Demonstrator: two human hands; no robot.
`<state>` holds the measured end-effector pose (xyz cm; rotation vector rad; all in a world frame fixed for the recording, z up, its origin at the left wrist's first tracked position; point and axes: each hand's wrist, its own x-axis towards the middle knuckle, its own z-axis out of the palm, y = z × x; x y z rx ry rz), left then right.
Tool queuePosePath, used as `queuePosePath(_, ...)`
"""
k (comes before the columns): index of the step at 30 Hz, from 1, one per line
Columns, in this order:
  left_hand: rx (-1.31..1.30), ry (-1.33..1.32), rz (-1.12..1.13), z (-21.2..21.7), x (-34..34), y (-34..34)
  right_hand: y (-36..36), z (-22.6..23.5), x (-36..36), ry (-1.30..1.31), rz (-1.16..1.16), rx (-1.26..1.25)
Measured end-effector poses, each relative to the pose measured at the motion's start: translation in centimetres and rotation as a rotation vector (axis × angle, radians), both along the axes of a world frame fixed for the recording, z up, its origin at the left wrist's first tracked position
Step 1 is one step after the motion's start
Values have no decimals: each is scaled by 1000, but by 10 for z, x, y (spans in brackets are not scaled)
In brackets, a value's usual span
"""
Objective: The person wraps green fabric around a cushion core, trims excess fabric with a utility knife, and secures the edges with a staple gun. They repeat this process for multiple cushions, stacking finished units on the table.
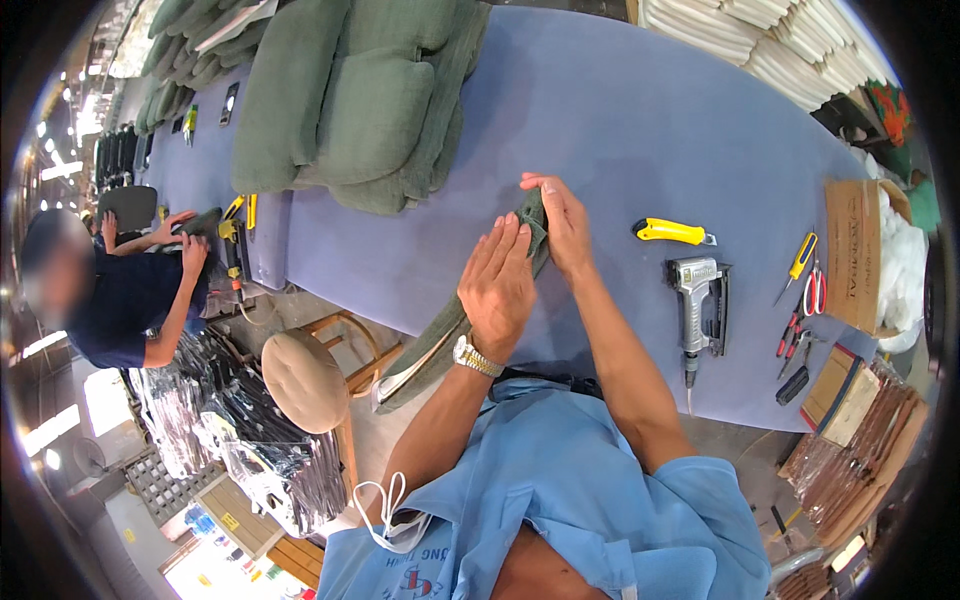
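Note:
A dark green fabric-covered seat pad [440,335], turned on its edge with its pale underside partly showing, slants across the table's near edge. My left hand [497,285], a watch at its wrist, presses along the pad with fingers close together; its thumb is hidden. At the pad's far end my right hand [562,225] curls round the gathered green cloth, some fingers hidden behind it. To the right of my hands lie a yellow utility knife [670,231] and a silver air stapler [694,290] with its hose running off the near edge.
Green pads [375,110] are piled at the far left of the blue-topped table [640,130]. A screwdriver [800,258], red-handled scissors [815,292] and a cardboard box [850,255] stand right. A round tan stool cushion [305,382] is near left; a co-worker [125,285] handles a dark pad beyond.

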<state>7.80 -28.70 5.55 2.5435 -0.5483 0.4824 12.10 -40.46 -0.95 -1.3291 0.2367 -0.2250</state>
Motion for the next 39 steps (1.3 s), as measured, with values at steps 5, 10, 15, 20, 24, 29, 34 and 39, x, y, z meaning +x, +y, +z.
queuePosePath(5, -10, -36, -11, -3, -6, -6, -19, 16, -17, 87, 168, -229)
queuePosePath(10, -26, -79, -18, -5, -12, -11, -32, 20, -20, 149, 268, -163)
queuePosePath(15, -64, -28, -35, -2, -21, -20, -45, 27, -27, 176, 288, -105)
queuePosePath(20, -92, -27, -52, -7, -25, -23, -49, 37, -30, 215, 298, -49)
queuePosePath(24, -159, 188, 43, 1, -27, -25, -46, 25, -34, 152, 258, -149)
queuePosePath(29, 71, 217, 71, 11, -21, -38, -50, 22, -35, 83, 253, -255)
queuePosePath(34, 11, 205, 41, 12, -19, -30, -40, 17, -29, 78, 229, -182)
queuePosePath(39, -52, 125, 48, -6, -3, -14, -32, 10, -6, 5, 181, -310)
